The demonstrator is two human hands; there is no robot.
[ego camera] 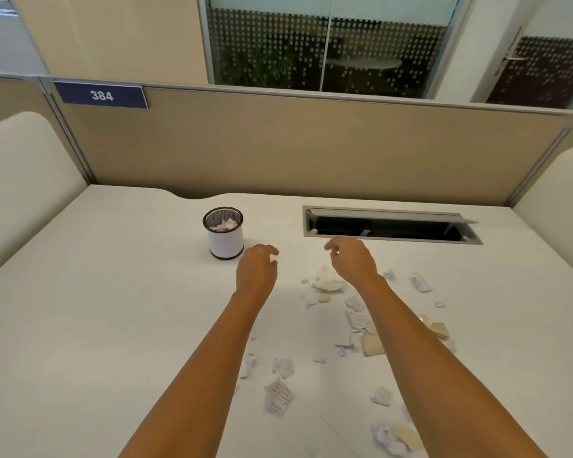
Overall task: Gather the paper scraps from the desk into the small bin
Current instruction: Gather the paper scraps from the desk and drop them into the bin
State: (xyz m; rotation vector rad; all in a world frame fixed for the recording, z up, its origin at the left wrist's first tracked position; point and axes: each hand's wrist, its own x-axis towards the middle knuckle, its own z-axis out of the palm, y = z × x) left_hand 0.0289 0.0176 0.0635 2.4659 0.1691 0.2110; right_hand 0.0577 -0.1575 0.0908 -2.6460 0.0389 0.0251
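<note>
A small round bin (pixel 225 241) with a black mesh rim and white wall stands on the desk, with some paper inside. My left hand (pixel 257 271) hovers just right of it, fingers loosely curled and holding nothing. My right hand (pixel 353 259) hangs further right, fingers apart and empty, above a crumpled paper scrap (pixel 326 280). Several torn paper scraps (pixel 280 396) lie scattered on the desk between and right of my forearms, some white with print, some tan (pixel 439 328). A crumpled heap (pixel 396 438) lies near the front edge.
The white desk (pixel 113 325) is bounded by a tan partition (pixel 278 150) at the back and cream side panels. An open cable hatch (pixel 391 226) is cut into the desk behind my right hand. A sign reading 384 (pixel 101 95) hangs on the partition.
</note>
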